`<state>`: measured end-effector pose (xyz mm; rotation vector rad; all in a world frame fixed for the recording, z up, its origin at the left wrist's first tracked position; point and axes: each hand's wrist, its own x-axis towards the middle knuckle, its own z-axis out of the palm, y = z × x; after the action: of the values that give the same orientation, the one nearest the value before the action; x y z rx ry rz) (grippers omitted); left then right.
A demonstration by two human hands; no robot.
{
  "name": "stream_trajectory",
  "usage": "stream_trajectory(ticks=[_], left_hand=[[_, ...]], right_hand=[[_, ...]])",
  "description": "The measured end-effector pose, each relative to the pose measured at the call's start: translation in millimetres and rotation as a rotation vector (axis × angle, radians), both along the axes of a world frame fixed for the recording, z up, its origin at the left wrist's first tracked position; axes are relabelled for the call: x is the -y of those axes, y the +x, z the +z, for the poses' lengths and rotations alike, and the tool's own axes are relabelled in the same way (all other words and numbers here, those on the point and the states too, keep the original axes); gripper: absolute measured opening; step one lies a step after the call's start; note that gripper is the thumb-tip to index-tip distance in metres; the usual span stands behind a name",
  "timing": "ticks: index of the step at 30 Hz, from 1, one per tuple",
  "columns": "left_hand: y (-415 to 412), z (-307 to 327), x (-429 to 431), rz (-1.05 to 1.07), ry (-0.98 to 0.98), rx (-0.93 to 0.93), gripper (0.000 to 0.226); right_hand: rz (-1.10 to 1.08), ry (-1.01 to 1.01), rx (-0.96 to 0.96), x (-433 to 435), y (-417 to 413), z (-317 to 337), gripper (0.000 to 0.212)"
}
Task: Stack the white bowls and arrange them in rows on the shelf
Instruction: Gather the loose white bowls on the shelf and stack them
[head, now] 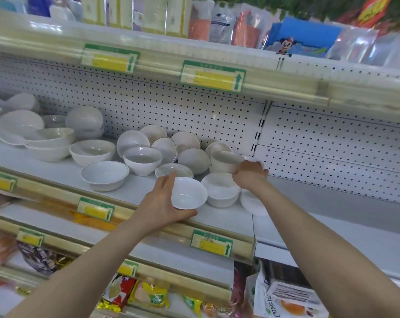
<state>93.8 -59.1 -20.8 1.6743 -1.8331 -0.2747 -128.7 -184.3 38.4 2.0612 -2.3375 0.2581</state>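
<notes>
Tilted small bowl (190, 191) is gripped by left hand (157, 203) at the near edge of the shelf (56, 171); right hand (249, 174) is curled round the rim of a second bowl (224, 161), just beyond the nested pair (220, 191). Held bowl should be levelled and centred over that pair before lowering; rims to be seated flush.

Plain white bowls (141, 160) lie jumbled on the white shelf (45, 166), some upright near the front, others tipped on their sides or leaning on one another at the back, with wider bowls (50, 143) nested at the far left. The left hand (160, 203) holds a small bowl (188, 192) tilted at the front edge, just beside a short nested stack (220, 190). The right hand (249, 174) grips the rim of a rear bowl (226, 160) behind that stack.
</notes>
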Motion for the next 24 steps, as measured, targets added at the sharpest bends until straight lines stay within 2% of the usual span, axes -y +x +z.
stream_trajectory(ticks=[4,9,13,18,21,24], left_hand=[[-6.7,-3.9,1.7,0.007,-0.001,-0.008,0.114],[-14.6,-8.0,7.7,-0.004,0.005,-0.046,0.118],[-16.7,-6.9,7.6,0.068,-0.073,0.121,0.12],[-15.3,3.7,14.1,0.055,-0.226,0.149,0.096],[-25.5,21.4,30.8,0.041,-0.214,0.134,0.077],[-41.3,37.8,50.2,0.032,-0.146,0.237,0.068]], right_hand=[[-0.029,0.006,0.088,-0.2,-13.5,-11.3,0.013],[-0.047,-0.014,0.081,-2.1,-26.2,-12.7,0.013],[-0.07,-0.005,0.112,-1.9,-39.8,-5.6,0.02],[-0.008,-0.219,0.185,10.3,-66.0,12.5,0.022],[0.08,-0.314,0.272,28.2,-78.6,22.2,0.027],[0.12,-0.294,0.313,45.0,-82.2,29.7,0.025]])
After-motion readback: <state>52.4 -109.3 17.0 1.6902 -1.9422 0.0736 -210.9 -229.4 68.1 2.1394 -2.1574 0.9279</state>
